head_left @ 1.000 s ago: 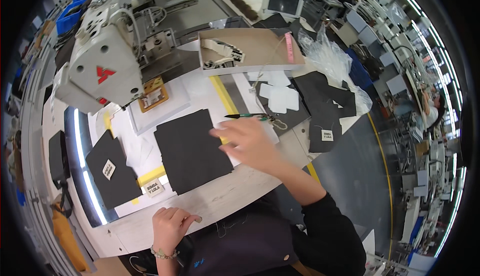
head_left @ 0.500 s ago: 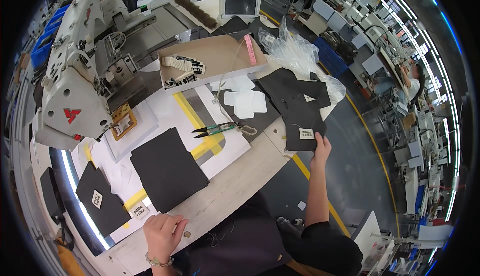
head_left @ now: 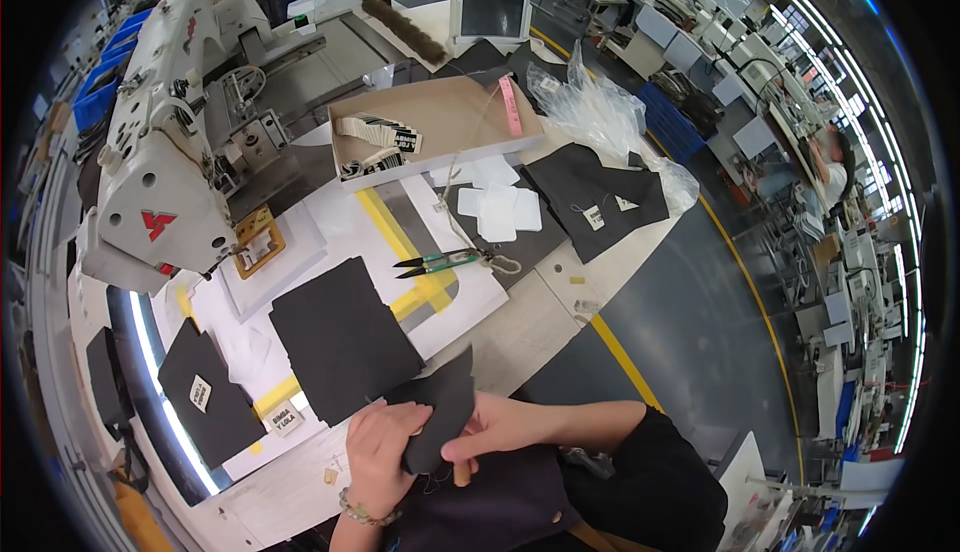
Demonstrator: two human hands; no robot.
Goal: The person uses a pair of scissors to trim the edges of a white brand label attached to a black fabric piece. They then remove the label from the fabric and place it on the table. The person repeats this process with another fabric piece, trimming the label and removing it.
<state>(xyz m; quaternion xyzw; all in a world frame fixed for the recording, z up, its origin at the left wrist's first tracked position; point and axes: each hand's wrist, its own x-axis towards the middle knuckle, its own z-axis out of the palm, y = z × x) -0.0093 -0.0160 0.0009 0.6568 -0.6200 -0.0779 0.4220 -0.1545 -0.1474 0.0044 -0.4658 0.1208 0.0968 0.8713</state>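
Note:
A dark fabric piece (head_left: 440,402) is held at the table's front edge. My left hand (head_left: 385,442) is closed on its left side, and my right hand (head_left: 488,432) pinches its lower right part, thumb on top. Just behind lies a square stack of dark pieces (head_left: 340,332). To the left, a white label (head_left: 284,417) sits beside another dark piece (head_left: 200,432) bearing a label. Green-handled thread snips (head_left: 435,262) lie on the taped white sheet.
A sewing machine (head_left: 160,202) occupies the left. Behind stand a shallow cardboard box (head_left: 440,122) holding label strips and a screen (head_left: 490,2). Plastic bags (head_left: 590,102) and dark pieces (head_left: 590,202) lie right. A seated person (head_left: 820,162) works across the aisle.
My right hand took a labelled dark piece from the right pile and brought it leftward to my body. My left hand moved right and now grips it too.

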